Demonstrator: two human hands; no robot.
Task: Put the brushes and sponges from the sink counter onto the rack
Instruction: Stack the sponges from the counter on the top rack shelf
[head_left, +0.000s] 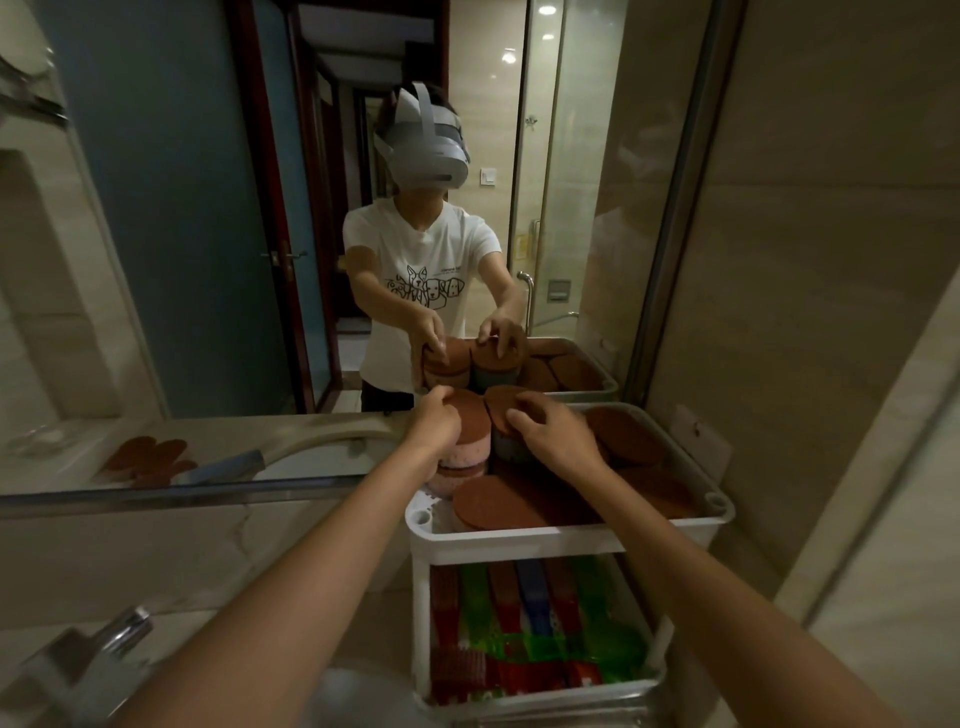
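A white two-tier rack (566, 535) stands at the right of the sink counter. Its top tray holds several round sponges with brown scouring tops (498, 501). My left hand (434, 423) grips a stack of pink sponges (460, 462) at the tray's back left corner. Beside it, my right hand (553, 434) curls over a stack of grey-blue sponges (509, 447). The lower tier holds several brushes (524, 623) in red, green and blue.
A mirror (260, 208) behind the counter reflects a person and the rack. Brown sponges (148, 457) show in the reflection at the left. A chrome faucet (93, 654) sits at the lower left. A tiled wall (805, 312) closes the right side.
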